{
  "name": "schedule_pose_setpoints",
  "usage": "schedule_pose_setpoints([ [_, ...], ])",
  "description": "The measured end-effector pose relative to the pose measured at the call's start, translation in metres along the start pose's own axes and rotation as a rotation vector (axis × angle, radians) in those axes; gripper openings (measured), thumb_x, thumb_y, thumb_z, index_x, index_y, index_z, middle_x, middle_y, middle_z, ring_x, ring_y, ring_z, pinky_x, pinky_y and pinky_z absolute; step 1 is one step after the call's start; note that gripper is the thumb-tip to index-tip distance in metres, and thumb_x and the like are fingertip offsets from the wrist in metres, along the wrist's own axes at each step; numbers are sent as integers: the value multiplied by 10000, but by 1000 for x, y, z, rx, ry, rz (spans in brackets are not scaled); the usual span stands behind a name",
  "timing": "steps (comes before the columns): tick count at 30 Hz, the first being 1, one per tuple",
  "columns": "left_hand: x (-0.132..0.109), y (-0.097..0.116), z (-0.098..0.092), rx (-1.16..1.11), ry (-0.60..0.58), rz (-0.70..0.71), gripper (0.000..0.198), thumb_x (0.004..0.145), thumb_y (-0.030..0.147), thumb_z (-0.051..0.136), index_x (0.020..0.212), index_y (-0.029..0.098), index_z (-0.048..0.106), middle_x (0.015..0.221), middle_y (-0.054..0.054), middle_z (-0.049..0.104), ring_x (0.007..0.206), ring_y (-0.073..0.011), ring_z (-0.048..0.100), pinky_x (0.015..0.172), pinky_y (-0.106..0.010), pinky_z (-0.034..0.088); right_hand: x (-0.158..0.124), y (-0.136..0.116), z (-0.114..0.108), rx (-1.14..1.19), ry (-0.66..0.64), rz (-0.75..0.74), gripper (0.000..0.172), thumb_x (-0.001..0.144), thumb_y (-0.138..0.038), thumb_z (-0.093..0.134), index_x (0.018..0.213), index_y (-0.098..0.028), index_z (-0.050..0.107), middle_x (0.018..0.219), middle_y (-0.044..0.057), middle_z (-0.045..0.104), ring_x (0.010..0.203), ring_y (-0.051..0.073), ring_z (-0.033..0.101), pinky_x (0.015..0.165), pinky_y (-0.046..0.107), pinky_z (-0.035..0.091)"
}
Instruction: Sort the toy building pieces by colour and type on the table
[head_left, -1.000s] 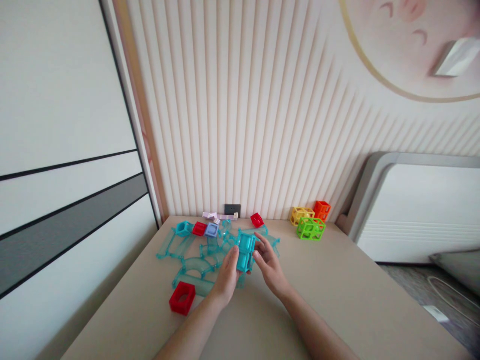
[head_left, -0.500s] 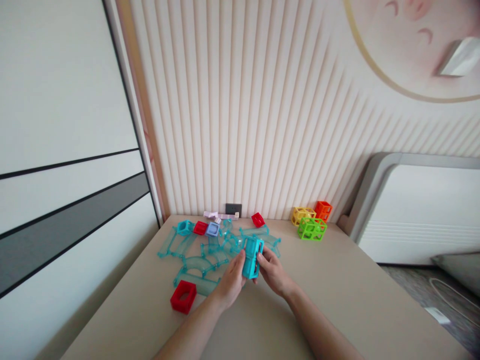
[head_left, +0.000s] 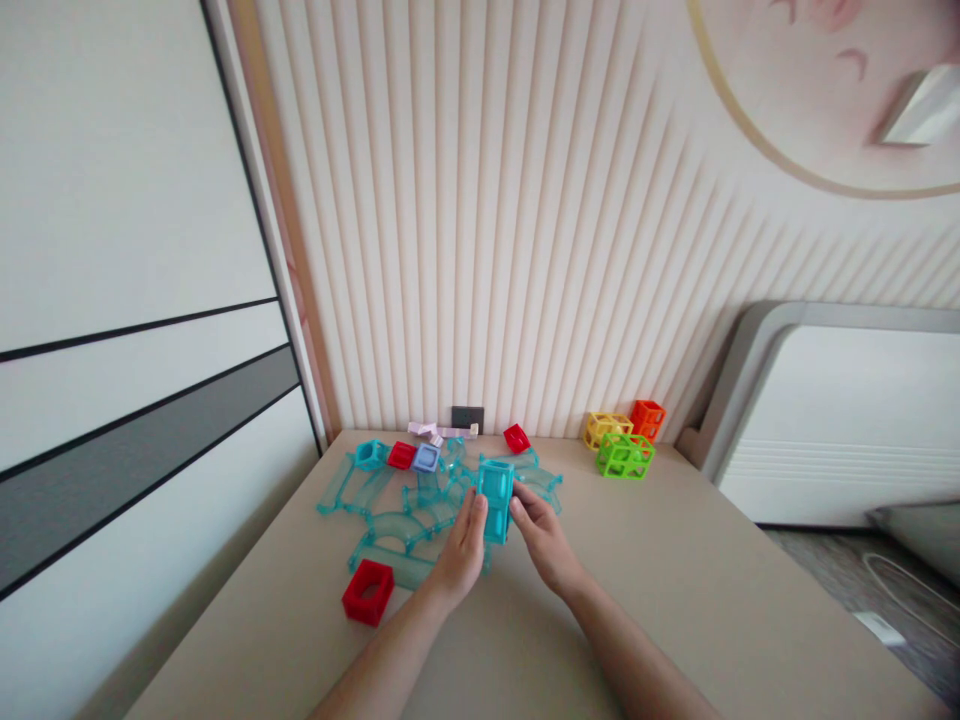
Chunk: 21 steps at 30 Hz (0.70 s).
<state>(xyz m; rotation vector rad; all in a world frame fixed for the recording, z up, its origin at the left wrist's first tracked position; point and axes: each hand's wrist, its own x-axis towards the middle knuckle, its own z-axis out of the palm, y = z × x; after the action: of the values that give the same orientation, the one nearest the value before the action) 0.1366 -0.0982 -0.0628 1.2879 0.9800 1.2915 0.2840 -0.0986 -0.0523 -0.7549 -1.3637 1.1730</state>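
At the left of the beige worktop (head_left: 637, 590), translucent teal plastic track pieces (head_left: 391, 567), some straight and some curved, lie spread out. Among them, toward the back, sits a teal hollow plastic block (head_left: 370, 456). Nearer the person, just beside the track, is a red plastic block with a round hole (head_left: 360, 605). Farther back, a flat-looking red square piece (head_left: 402, 456) is next to a periwinkle-blue square block (head_left: 427, 458). The left hand (head_left: 462, 552) has its fingers closed on the left side of an upright, bright-teal, two-section plastic block (head_left: 496, 502), held in front of the track. Behind it, near the wall, a small red plastic piece (head_left: 517, 438) lies tilted. The right hand (head_left: 544, 537) grips the teal two-section block's right side, thumb at its edge. Farther right, yellow (head_left: 600, 431), lime-green (head_left: 625, 457) and orange (head_left: 647, 420) openwork plastic blocks stand clustered.
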Motion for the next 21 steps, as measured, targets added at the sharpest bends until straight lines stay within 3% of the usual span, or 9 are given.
schedule_pose_setpoints([
  [2, 1, 4, 0, 40, 27, 53, 551, 927, 655, 436, 1210, 211, 599, 1225, -126, 662, 1261, -282, 547, 1071, -424, 419, 1, 1, 2, -65, 12, -62, 431, 873, -576, 647, 1153, -252, 700, 1028, 57, 719, 899, 228, 653, 885, 390, 527],
  [4, -1, 8, 1, 85, 27, 122, 504, 950, 610, 435, 1234, 211, 552, 1238, -120, 645, 1229, -271, 561, 1072, -420, 411, 0, 3, 3, -110, 17, -78, 430, 863, -563, 667, 1148, -243, 705, 1080, 70, 719, 1001, 256, 645, 945, 414, 499],
  [9, -9, 15, 6, 211, -37, 236, 404, 979, 474, 474, 1294, 224, 505, 1277, -127, 614, 1211, -264, 566, 1054, -411, 416, 1, -1, 3, -98, 87, -48, 400, 835, -559, 702, 1045, -220, 720, 968, 63, 733, 893, 243, 664, 881, 387, 520],
  [12, -5, 25, -3, 290, 4, 329, 436, 981, 426, 486, 1371, 235, 457, 1338, -130, 573, 1239, -262, 544, 1041, -400, 427, 2, -8, 2, -38, 112, -37, 409, 826, -573, 704, 1034, -221, 708, 980, 68, 733, 885, 246, 664, 864, 384, 527],
  [14, 8, 36, -24, 390, 80, 427, 419, 984, 393, 477, 1371, 233, 467, 1342, -125, 565, 1259, -263, 528, 1050, -395, 421, 2, -10, 1, -17, 133, -25, 407, 830, -570, 699, 1041, -221, 700, 985, 68, 732, 890, 247, 659, 847, 379, 531],
  [17, 42, 50, -80, 698, 151, 523, 304, 983, 335, 433, 1217, 213, 583, 1269, -114, 593, 1254, -270, 522, 1116, -412, 365, 2, -9, -1, -29, 162, -13, 423, 812, -586, 709, 1012, -213, 698, 948, 66, 731, 868, 247, 652, 802, 366, 535],
  [21, 91, 47, -167, 1062, 140, 335, 400, 864, 250, 517, 1245, 140, 565, 1252, -161, 595, 1264, -336, 503, 1135, -480, 336, 2, -6, 0, -23, 160, -1, 454, 786, -610, 722, 992, -205, 699, 899, 61, 727, 808, 235, 647, 739, 346, 532],
])
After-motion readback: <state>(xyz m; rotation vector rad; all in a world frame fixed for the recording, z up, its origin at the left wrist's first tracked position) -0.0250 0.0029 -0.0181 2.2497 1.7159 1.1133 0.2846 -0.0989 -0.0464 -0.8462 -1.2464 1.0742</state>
